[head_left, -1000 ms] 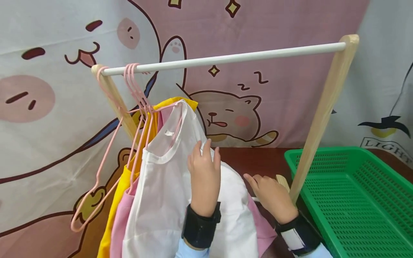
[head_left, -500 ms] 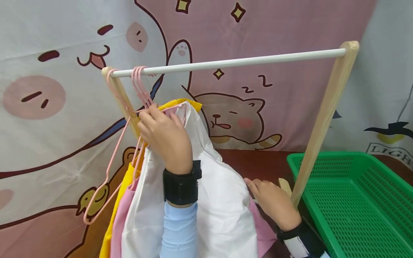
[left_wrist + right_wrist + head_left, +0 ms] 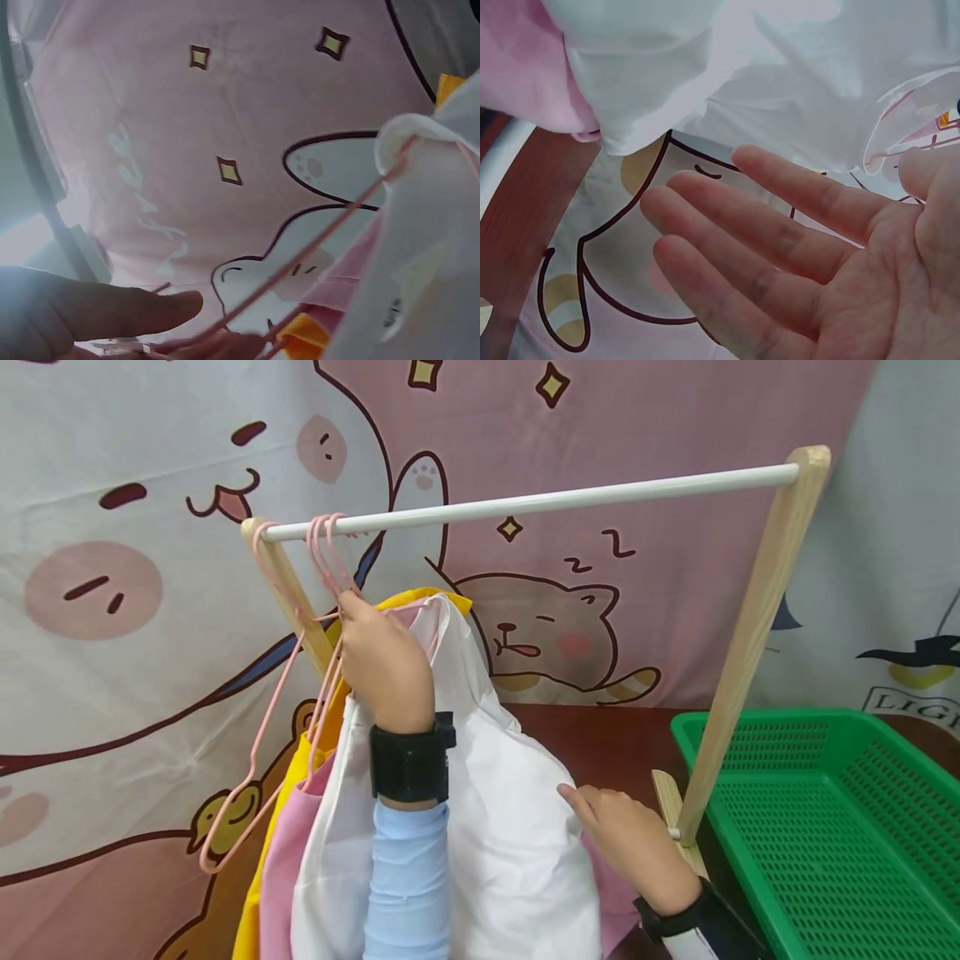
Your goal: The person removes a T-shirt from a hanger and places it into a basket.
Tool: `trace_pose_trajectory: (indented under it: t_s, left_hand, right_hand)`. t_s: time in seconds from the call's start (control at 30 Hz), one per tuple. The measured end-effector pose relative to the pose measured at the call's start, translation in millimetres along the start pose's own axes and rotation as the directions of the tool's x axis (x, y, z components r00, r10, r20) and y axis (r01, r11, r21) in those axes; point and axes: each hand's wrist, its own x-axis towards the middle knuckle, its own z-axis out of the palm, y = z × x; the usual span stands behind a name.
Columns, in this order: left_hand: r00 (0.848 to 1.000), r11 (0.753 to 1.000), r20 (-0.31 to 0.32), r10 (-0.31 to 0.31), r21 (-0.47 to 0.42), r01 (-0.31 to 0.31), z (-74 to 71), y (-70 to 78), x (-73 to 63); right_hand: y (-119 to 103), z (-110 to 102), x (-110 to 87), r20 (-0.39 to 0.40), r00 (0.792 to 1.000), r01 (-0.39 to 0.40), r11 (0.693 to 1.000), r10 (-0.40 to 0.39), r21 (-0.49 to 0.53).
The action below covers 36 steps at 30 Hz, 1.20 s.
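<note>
Head view first: the left hand [image 3: 386, 664] is at 9 o'clock, fingers bent in at the neck of the front pink hanger [image 3: 342, 564], so it's got that in a pinch, though most of the fingertips are hidden. That hanger hooks over the white rail [image 3: 555, 507] around 12 and carries the white shirt [image 3: 517, 843], filling 6 o'clock. Yellow garment [image 3: 258, 860] and pink garment [image 3: 288, 843] peek out behind it at 8. The right hand [image 3: 630, 839] sits between 4 and 5, right by the shirt's edge. Green basket [image 3: 757, 881] at 4.

Left wrist view: thumb at 7 to 8, fingers near 6, with the hanger's wire running from them up toward 2 to 3, into the shirt's collar. Shirt's over at 4.

Right wrist view: hand comes in from 4, palm showing, fingers straight and spread wide, nothing held. Shirt hangs at 12, pink cloth at 10. Can't tell if the index finger actually touches the shirt.
</note>
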Motion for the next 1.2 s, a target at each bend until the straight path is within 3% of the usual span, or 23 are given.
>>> trace_pose_trajectory:
  t_s: [0.13, 0.23, 0.47, 0.63, 0.73, 0.83, 0.9, 0.97, 1.07, 1.2]
  left_hand:
    - [1.000, 0.996, 0.030, 0.003, -0.084, 0.000, 1.9, 0.8, 9.4]
    - [0.998, 0.979, 0.036, 0.057, -0.198, -0.049, 1.0, 5.1, 7.2]
    - [0.977, 0.906, 0.029, 0.211, -0.381, -0.184, -16.6, 20.9, -17.8]
    - [0.955, 0.871, 0.129, 0.265, -0.456, -0.180, -38.1, 25.5, -35.5]
    - [0.939, 0.877, 0.197, 0.282, -0.450, -0.169, -45.7, 21.5, -43.7]
    - [0.919, 0.893, 0.254, 0.300, -0.415, -0.177, -50.5, 14.3, -51.5]
    - [0.903, 0.900, 0.284, 0.323, -0.386, -0.201, -53.3, 9.8, -56.8]
    - [0.885, 0.899, 0.306, 0.350, -0.374, -0.226, -55.7, 6.1, -61.8]
    - [0.867, 0.897, 0.332, 0.372, -0.367, -0.245, -59.4, 2.4, -68.0]
    - [0.853, 0.901, 0.373, 0.366, -0.372, -0.224, -63.9, 0.3, -73.2]
  right_hand:
    - [-1.1, -1.0, -2.2, -0.013, 1.000, -0.007, 1.000, 0.007, -0.010]
    - [0.5, -1.9, -3.8, -0.027, 1.000, -0.016, 1.000, 0.015, -0.019]
    - [3.7, -7.6, -6.4, -0.028, 0.999, -0.035, 0.999, 0.035, -0.008]
    - [0.0, -29.4, -1.3, -0.167, 0.984, -0.050, 0.998, 0.057, 0.045]
    - [-3.6, -46.7, 11.8, -0.351, 0.935, -0.010, 0.992, 0.055, 0.127]
    - [-5.6, -59.3, 33.8, -0.523, 0.850, 0.094, 0.959, 0.062, 0.267]
    - [-4.8, -64.1, 50.7, -0.599, 0.799, 0.201, 0.917, 0.050, 0.346]
    - [-2.8, -66.2, 65.7, -0.624, 0.781, 0.301, 0.860, 0.025, 0.411]
    - [0.8, -65.3, 79.4, -0.627, 0.777, 0.421, 0.788, -0.057, 0.450]
    - [6.4, -59.4, 81.9, -0.636, 0.758, 0.497, 0.759, -0.143, 0.421]
